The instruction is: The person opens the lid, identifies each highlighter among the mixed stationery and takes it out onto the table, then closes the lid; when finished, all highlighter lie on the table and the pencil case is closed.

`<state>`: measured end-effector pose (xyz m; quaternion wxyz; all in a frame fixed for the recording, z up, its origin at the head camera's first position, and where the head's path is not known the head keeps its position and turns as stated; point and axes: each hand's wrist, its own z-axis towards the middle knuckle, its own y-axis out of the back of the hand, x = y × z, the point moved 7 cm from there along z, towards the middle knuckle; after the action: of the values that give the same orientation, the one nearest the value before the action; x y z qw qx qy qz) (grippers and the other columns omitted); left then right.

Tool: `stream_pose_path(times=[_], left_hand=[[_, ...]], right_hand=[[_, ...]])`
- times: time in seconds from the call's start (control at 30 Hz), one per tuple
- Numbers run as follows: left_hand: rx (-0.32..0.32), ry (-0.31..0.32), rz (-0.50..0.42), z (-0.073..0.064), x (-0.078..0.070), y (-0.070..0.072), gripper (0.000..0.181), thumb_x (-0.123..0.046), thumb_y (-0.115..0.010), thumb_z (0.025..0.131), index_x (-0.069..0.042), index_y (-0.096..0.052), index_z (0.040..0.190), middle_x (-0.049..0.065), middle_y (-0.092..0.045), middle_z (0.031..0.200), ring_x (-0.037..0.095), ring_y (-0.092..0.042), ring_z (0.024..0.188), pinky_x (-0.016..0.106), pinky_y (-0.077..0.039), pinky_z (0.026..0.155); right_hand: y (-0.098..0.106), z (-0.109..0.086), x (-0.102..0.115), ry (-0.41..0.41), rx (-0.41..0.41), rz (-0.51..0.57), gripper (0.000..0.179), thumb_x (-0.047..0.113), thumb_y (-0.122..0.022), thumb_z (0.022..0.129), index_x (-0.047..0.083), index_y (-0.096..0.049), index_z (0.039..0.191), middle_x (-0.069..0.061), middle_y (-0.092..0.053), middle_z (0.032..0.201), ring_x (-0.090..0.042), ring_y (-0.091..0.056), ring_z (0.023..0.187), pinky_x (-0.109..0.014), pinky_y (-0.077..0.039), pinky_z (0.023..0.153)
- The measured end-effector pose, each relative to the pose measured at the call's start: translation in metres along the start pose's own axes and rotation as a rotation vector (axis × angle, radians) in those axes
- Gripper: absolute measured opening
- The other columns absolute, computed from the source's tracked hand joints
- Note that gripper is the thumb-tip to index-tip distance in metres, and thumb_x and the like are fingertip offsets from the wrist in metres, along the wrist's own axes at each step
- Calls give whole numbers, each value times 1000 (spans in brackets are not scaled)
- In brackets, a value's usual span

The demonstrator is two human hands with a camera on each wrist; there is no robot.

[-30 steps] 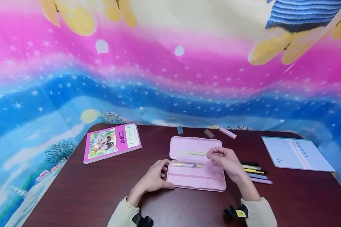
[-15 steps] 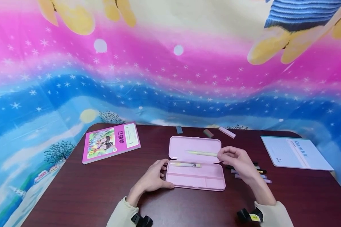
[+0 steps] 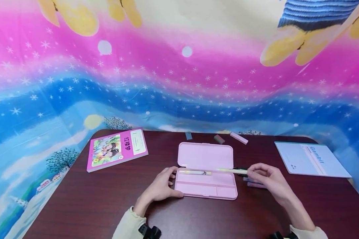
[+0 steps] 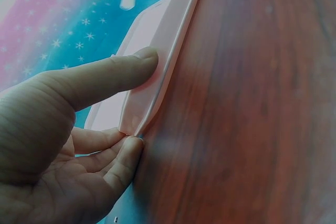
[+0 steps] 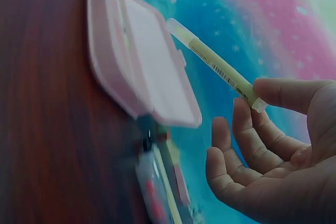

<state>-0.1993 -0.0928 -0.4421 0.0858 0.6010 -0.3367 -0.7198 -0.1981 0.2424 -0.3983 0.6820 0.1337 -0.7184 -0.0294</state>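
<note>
The pink pencil case [image 3: 194, 188] lies open on the table, its lid [image 3: 204, 156] folded back. At its left end my left hand [image 3: 159, 186] holds it, thumb on the front wall and fingertips at the end, as the left wrist view shows. Between thumb and fingertips my right hand [image 3: 273, 182] pinches one end of a pale yellow highlighter [image 5: 216, 64]. The highlighter points left, overlapping the case's right hinge side in the head view. Another yellow pen [image 3: 195, 172] lies in the case's rear compartment. Several pens [image 3: 255, 184] lie right of the case, partly behind my right hand.
Two small dark blocks [image 3: 188, 135] [image 3: 219, 139] and a pink bar [image 3: 239, 138] lie behind the case. A pink book [image 3: 117, 150] is at the back left, and a pale notebook [image 3: 312, 160] at the right. A printed cloth [image 3: 179, 89] hangs behind the table [image 3: 197, 219].
My right hand has moved right and toward me, carrying the highlighter from over the lid to the case's right side. My left hand stays on the case.
</note>
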Motion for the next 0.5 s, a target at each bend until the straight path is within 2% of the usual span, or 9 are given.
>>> stream_pose_path(times=[0.23, 0.5], left_hand=[[6, 0, 2, 1, 2, 0, 77, -22, -89, 65, 0, -49, 128, 10, -51, 110, 17, -52, 91, 28, -49, 76], [1, 7, 7, 0, 3, 1, 78, -23, -88, 65, 0, -49, 129, 10, -50, 112, 16, -52, 91, 28, -48, 76]], right_hand=[[30, -15, -19, -9, -46, -95, 26, 11, -65, 92, -11, -59, 105, -3, -69, 86, -11, -65, 81, -27, -53, 72], [53, -32, -45, -136, -64, -171, 25, 12, -62, 93, -9, -60, 107, -5, -69, 89, -13, -65, 80, -29, -54, 71]])
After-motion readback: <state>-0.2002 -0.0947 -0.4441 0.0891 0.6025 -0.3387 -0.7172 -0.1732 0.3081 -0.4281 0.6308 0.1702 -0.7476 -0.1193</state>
